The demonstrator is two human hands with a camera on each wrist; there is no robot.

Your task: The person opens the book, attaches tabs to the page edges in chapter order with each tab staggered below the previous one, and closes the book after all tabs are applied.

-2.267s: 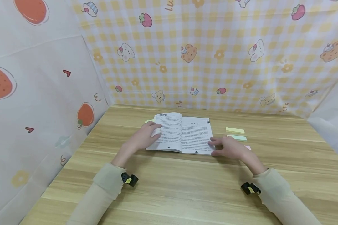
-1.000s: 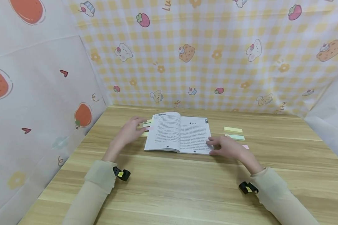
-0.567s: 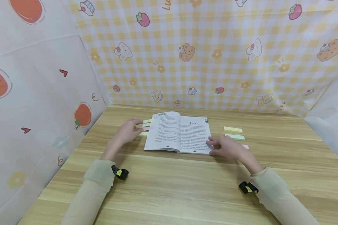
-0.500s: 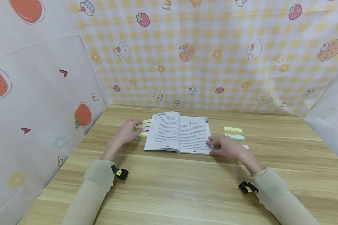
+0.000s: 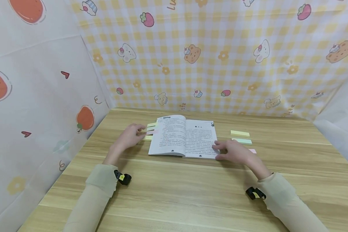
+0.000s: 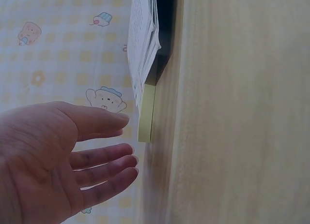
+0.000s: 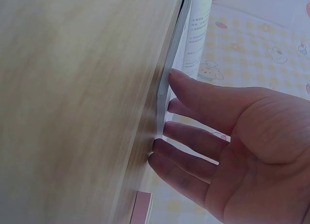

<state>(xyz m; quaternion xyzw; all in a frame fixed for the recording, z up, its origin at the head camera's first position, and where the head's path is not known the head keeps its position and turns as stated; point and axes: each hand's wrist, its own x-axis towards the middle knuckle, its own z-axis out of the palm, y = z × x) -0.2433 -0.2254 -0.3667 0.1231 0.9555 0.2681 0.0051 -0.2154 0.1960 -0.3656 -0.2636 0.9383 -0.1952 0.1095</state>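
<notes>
An open book (image 5: pixel 171 138) lies on the table, its left pages bulging up slightly. From its left edge stick out a pink index tab (image 5: pixel 152 132) and a yellow-green tab (image 5: pixel 152 124). My left hand (image 5: pixel 130 135) is just left of these tabs, fingers loosely bent. In the left wrist view that hand (image 6: pixel 63 161) holds nothing, its thumb beside a yellow sticky-note pad (image 6: pixel 147 115) low by the book. My right hand (image 5: pixel 235 151) rests its fingertips on the right page's outer edge; in the right wrist view its thumb (image 7: pixel 179 79) touches the book's edge.
Right of the book lie a yellow sticky-note pad (image 5: pixel 240 133), a green pad (image 5: pixel 242 141) and a pink pad (image 5: pixel 252 150), the last partly hidden by the right hand. A checked curtain (image 5: pixel 208 64) hangs behind the wooden table (image 5: pixel 174 193).
My left hand has moved left off the left page to beyond its edge, uncovering the tabs there, and has lately backed slightly away from the pink one. The right hand stays on the book.
</notes>
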